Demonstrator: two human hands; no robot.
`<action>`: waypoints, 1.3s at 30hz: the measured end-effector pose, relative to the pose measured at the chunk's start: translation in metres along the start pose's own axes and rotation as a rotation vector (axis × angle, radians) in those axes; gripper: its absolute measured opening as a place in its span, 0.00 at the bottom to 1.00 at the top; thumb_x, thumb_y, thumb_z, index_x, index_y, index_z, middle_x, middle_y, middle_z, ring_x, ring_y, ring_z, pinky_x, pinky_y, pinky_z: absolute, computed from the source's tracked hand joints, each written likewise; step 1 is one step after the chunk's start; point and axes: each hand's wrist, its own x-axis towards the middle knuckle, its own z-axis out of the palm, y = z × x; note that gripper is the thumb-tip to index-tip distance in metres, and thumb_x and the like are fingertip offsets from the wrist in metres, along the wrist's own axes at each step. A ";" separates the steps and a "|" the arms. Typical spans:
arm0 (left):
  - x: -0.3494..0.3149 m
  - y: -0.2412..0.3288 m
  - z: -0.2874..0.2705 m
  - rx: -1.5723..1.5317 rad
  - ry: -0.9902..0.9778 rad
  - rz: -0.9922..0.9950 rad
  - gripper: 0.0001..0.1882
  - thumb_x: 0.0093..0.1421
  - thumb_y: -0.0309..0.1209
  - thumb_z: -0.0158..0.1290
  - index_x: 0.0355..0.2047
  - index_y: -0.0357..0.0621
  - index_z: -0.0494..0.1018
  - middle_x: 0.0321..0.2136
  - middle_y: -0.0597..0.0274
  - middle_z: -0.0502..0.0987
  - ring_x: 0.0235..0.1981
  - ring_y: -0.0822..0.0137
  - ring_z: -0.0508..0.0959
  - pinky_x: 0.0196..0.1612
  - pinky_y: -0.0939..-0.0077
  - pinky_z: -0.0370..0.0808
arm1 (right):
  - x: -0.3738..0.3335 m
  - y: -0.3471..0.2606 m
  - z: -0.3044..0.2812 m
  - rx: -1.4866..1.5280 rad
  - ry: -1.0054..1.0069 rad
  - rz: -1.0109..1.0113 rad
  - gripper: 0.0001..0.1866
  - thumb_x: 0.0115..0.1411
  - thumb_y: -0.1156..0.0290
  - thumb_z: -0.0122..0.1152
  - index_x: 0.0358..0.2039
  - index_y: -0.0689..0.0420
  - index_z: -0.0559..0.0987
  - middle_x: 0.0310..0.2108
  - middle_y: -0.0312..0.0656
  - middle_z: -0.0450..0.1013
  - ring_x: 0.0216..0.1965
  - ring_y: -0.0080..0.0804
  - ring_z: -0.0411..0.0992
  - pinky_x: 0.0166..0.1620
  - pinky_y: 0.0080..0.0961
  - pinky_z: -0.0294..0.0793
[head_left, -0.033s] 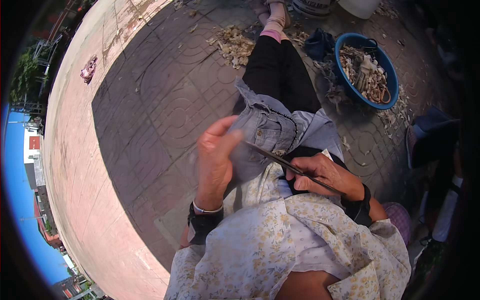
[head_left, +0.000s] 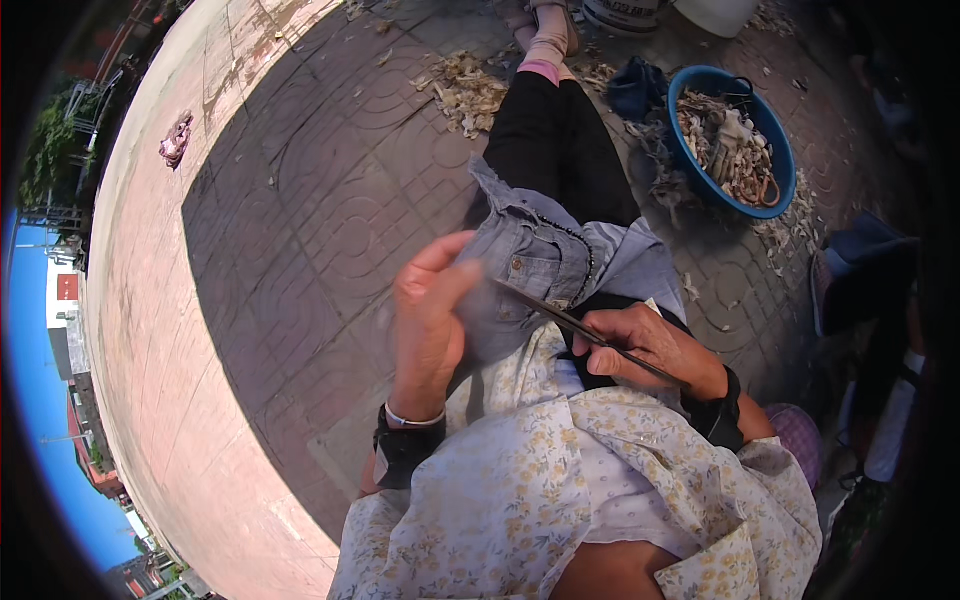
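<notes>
My right hand (head_left: 645,345) is closed around a long, thin, dark knife-like tool (head_left: 555,312). The tool slants across my lap, its upper-left end close to my left hand (head_left: 430,310). There the thumb and fingers come together, the thumb smeared by motion. Whatever lies between them is hidden or too blurred to name. Beneath the hands, a grey-blue denim cloth (head_left: 530,262) with a buttoned pocket and a dark beaded edge lies over my thighs. A cream apron-like cloth with yellow flowers (head_left: 480,480) covers my lap.
A blue basin (head_left: 790,180) of pale scraps stands at the far right, a dark blue cloth (head_left: 637,88) beside it. More scraps (head_left: 465,95) lie on the paving. White buckets (head_left: 622,14) stand at the back. Another person's leg and shoe (head_left: 825,290) show at right.
</notes>
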 end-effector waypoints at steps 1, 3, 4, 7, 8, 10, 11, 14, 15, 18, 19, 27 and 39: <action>0.002 0.000 0.000 -0.011 -0.003 -0.005 0.16 0.53 0.17 0.51 0.44 0.29 0.72 0.37 0.56 0.78 0.36 0.72 0.78 0.44 0.80 0.73 | -0.001 0.002 -0.002 0.021 0.037 0.019 0.26 0.60 0.47 0.55 0.29 0.63 0.73 0.18 0.36 0.66 0.21 0.21 0.61 0.25 0.23 0.62; 0.006 -0.001 -0.002 -0.034 -0.009 -0.014 0.16 0.53 0.17 0.51 0.43 0.29 0.72 0.37 0.55 0.78 0.36 0.72 0.78 0.44 0.80 0.73 | -0.002 0.008 -0.006 0.177 0.182 0.074 0.26 0.61 0.47 0.54 0.30 0.63 0.74 0.19 0.35 0.66 0.22 0.19 0.61 0.26 0.20 0.62; 0.007 -0.002 -0.002 -0.010 -0.024 -0.001 0.15 0.53 0.17 0.51 0.43 0.30 0.72 0.37 0.56 0.78 0.36 0.72 0.78 0.44 0.80 0.73 | -0.004 0.008 -0.009 0.118 0.205 0.048 0.26 0.61 0.47 0.53 0.31 0.62 0.74 0.19 0.34 0.66 0.22 0.19 0.61 0.26 0.20 0.62; 0.014 -0.003 0.001 0.049 -0.061 0.041 0.14 0.54 0.18 0.52 0.42 0.30 0.73 0.37 0.56 0.79 0.35 0.72 0.78 0.43 0.80 0.74 | -0.007 0.001 -0.016 0.045 0.228 0.034 0.27 0.60 0.45 0.54 0.32 0.62 0.74 0.19 0.32 0.64 0.22 0.18 0.61 0.25 0.20 0.61; 0.017 -0.002 0.004 0.061 -0.064 0.057 0.13 0.54 0.18 0.53 0.42 0.30 0.73 0.37 0.56 0.79 0.35 0.72 0.78 0.42 0.80 0.74 | -0.006 0.000 -0.017 0.037 0.212 0.042 0.28 0.59 0.44 0.54 0.32 0.62 0.75 0.19 0.32 0.65 0.22 0.18 0.61 0.25 0.19 0.61; 0.020 -0.001 0.009 0.086 -0.066 0.067 0.12 0.55 0.18 0.53 0.41 0.30 0.73 0.36 0.57 0.79 0.35 0.73 0.78 0.42 0.81 0.74 | -0.006 -0.002 -0.016 0.023 0.180 0.070 0.30 0.58 0.40 0.53 0.32 0.60 0.76 0.21 0.30 0.65 0.21 0.18 0.62 0.25 0.19 0.61; 0.022 0.000 0.011 0.103 -0.066 0.065 0.12 0.55 0.18 0.54 0.41 0.30 0.73 0.36 0.58 0.79 0.35 0.74 0.77 0.42 0.81 0.74 | -0.006 -0.005 -0.016 0.053 0.183 0.071 0.29 0.58 0.42 0.55 0.33 0.60 0.76 0.21 0.30 0.65 0.22 0.18 0.62 0.26 0.19 0.62; 0.024 0.000 0.012 0.155 -0.071 0.056 0.11 0.55 0.18 0.54 0.40 0.31 0.74 0.35 0.59 0.79 0.34 0.75 0.77 0.41 0.82 0.74 | 0.002 -0.008 -0.012 0.059 0.172 0.004 0.29 0.58 0.41 0.54 0.33 0.60 0.76 0.20 0.30 0.64 0.22 0.18 0.61 0.26 0.17 0.60; 0.024 0.000 0.013 0.171 -0.073 0.053 0.11 0.55 0.18 0.54 0.40 0.31 0.74 0.35 0.59 0.78 0.34 0.75 0.77 0.40 0.82 0.74 | 0.004 -0.009 -0.012 0.044 0.149 0.007 0.29 0.58 0.42 0.55 0.33 0.61 0.75 0.20 0.30 0.64 0.22 0.18 0.61 0.26 0.18 0.60; 0.024 -0.003 0.010 0.231 -0.060 0.071 0.10 0.55 0.18 0.54 0.38 0.31 0.74 0.34 0.61 0.78 0.33 0.76 0.76 0.39 0.83 0.74 | 0.009 -0.007 -0.012 0.067 0.104 0.025 0.28 0.58 0.44 0.55 0.32 0.63 0.74 0.19 0.31 0.63 0.22 0.17 0.60 0.25 0.20 0.59; 0.024 -0.004 0.010 0.196 -0.059 0.046 0.10 0.55 0.18 0.54 0.38 0.31 0.74 0.34 0.60 0.78 0.33 0.76 0.76 0.39 0.83 0.74 | 0.007 -0.005 -0.013 0.121 0.106 0.037 0.28 0.59 0.44 0.54 0.32 0.63 0.74 0.19 0.31 0.63 0.22 0.17 0.60 0.25 0.20 0.59; 0.019 -0.003 0.012 0.012 -0.071 0.014 0.10 0.55 0.19 0.54 0.38 0.32 0.73 0.34 0.59 0.79 0.34 0.74 0.77 0.40 0.82 0.74 | -0.010 -0.005 -0.022 0.122 0.262 0.073 0.25 0.61 0.47 0.54 0.33 0.61 0.75 0.21 0.31 0.66 0.25 0.18 0.62 0.28 0.18 0.61; 0.014 -0.004 0.014 0.119 -0.058 0.068 0.08 0.56 0.19 0.53 0.38 0.31 0.74 0.34 0.61 0.78 0.33 0.76 0.76 0.40 0.84 0.72 | 0.000 -0.008 -0.007 0.220 0.036 0.084 0.27 0.60 0.44 0.54 0.33 0.61 0.76 0.23 0.33 0.69 0.27 0.18 0.66 0.30 0.19 0.66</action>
